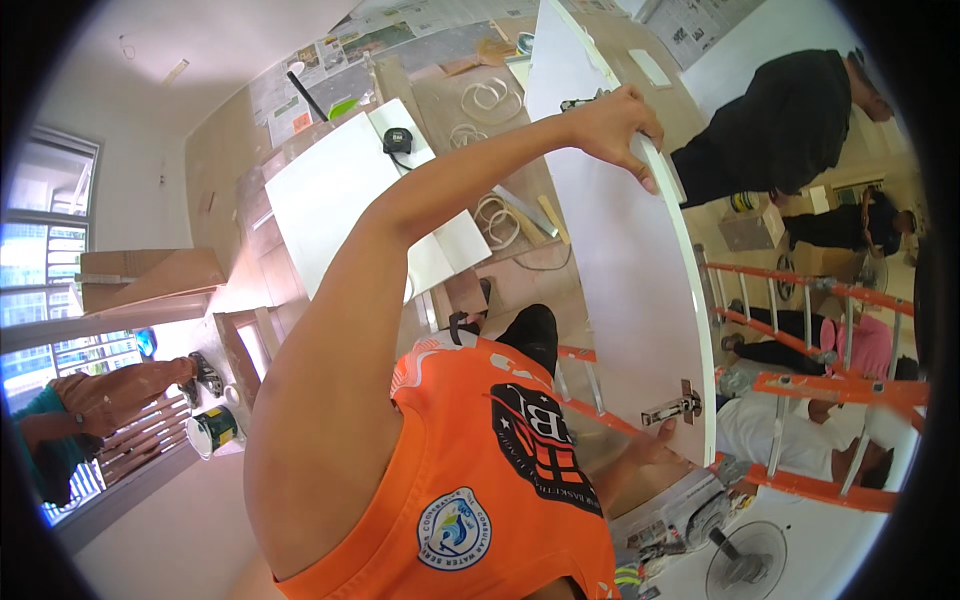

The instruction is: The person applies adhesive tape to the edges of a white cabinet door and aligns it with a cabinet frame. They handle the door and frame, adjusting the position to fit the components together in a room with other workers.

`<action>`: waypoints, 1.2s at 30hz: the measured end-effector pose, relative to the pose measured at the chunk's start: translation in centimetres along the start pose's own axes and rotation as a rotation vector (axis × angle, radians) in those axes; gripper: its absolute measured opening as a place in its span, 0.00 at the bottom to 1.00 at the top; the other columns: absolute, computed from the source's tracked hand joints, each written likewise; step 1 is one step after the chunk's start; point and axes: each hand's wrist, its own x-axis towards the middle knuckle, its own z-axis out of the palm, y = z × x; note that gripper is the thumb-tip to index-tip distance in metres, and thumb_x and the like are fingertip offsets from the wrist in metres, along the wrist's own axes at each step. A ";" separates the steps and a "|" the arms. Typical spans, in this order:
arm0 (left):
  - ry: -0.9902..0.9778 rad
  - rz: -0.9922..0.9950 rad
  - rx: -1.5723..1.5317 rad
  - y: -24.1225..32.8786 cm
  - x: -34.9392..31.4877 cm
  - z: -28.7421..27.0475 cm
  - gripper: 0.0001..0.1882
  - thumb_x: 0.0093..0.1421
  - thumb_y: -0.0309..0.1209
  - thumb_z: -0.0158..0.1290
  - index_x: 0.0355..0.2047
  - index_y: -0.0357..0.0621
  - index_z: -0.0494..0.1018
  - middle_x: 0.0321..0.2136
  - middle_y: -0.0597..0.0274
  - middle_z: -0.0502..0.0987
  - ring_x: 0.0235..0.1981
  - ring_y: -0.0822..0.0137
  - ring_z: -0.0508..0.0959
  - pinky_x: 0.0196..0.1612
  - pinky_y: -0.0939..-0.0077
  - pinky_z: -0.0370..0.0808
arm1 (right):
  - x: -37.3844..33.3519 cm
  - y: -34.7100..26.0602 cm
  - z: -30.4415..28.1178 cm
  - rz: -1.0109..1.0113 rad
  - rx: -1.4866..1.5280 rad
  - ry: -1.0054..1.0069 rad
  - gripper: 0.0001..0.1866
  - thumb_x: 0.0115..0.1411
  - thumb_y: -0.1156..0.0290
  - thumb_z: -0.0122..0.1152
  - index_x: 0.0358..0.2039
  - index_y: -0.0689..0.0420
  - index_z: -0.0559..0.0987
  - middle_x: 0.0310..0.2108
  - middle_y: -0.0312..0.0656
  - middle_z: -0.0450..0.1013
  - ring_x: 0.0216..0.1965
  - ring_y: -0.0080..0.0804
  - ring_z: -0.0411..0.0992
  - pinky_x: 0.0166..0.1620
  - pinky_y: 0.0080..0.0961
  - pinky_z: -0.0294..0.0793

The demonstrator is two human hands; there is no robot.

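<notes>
A long white cabinet door (625, 270) stands on edge in front of me, tilted to the right. My left hand (618, 130) grips its long edge near the top, fingers over the edge and thumb against the door. Close to those fingers, a metal hinge (583, 101) is partly hidden by the hand. At the opposite end, my right hand (650, 448) holds the door by its lower edge, just under a second metal hinge (672, 408). The right fingers are partly hidden.
White panels (330, 190) bear a black tape measure (397, 140). Coiled white strips (490, 100) and wood offcuts lie beyond. Orange ladders (820, 385) and several people are on the right. A fan (745, 565) stands lower right; a paint bucket (212, 432) is left, near another person (110, 405).
</notes>
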 end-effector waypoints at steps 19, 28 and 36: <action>-0.056 -0.180 0.087 -11.8 -1.0 -2.6 0.32 0.34 0.55 0.75 0.34 0.44 0.85 0.34 0.59 0.83 0.43 0.57 0.79 0.58 0.65 0.67 | 2.5 14.4 13.6 -0.229 0.156 -0.433 0.23 0.59 0.67 0.70 0.48 0.72 0.77 0.46 0.52 0.78 0.45 0.42 0.78 0.50 0.39 0.79; -0.147 -0.325 0.185 -13.8 -2.0 -5.1 0.21 0.35 0.40 0.75 0.31 0.46 0.85 0.32 0.64 0.84 0.35 0.61 0.80 0.48 0.67 0.71 | 5.8 10.0 20.9 -0.604 -0.130 -0.699 0.17 0.58 0.62 0.69 0.40 0.65 0.83 0.31 0.44 0.79 0.30 0.34 0.77 0.35 0.28 0.75; -0.183 -0.363 0.131 -14.1 -1.0 -2.2 0.20 0.34 0.34 0.76 0.30 0.46 0.83 0.28 0.65 0.81 0.31 0.63 0.78 0.43 0.68 0.71 | 6.5 12.0 20.7 -0.598 -0.182 -0.682 0.16 0.57 0.64 0.70 0.39 0.63 0.84 0.33 0.49 0.81 0.32 0.43 0.81 0.38 0.34 0.79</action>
